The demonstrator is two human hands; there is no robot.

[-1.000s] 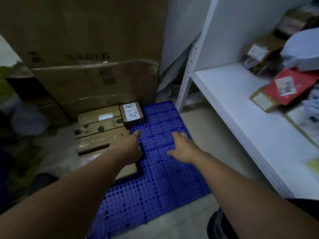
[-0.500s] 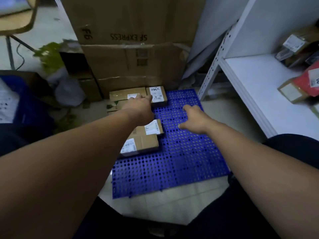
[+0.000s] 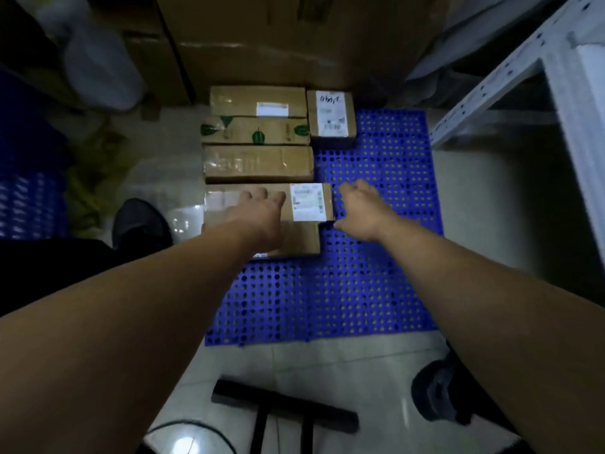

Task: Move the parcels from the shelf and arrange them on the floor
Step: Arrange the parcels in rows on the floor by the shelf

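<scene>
Several brown cardboard parcels lie in a column on the left part of a blue perforated floor mat point(image 3: 376, 273). The nearest labelled parcel point(image 3: 307, 201) sits partly on another parcel point(image 3: 299, 239). Behind them lie a plain taped parcel point(image 3: 258, 163), a parcel with green leaf marks point(image 3: 255, 131) and a long parcel point(image 3: 258, 101). A small labelled box point(image 3: 330, 117) stands at the back right of the column. My left hand point(image 3: 258, 213) rests flat on the nearest parcel, fingers spread. My right hand point(image 3: 361, 208) hovers at that parcel's right end, fingers apart, holding nothing.
Large cardboard boxes point(image 3: 262, 37) stand against the back. A white metal shelf frame point(image 3: 510, 80) rises at the right. My shoes point(image 3: 140, 224) point(image 3: 438, 394) are on the tiled floor. A black bar-shaped object point(image 3: 281, 407) lies near the bottom. A blue crate point(image 3: 29, 204) is at the left.
The view has tilted down and the shelf contents are out of sight. My left hand has come back from the far parcels onto the nearest one; my right hand stays beside it.
</scene>
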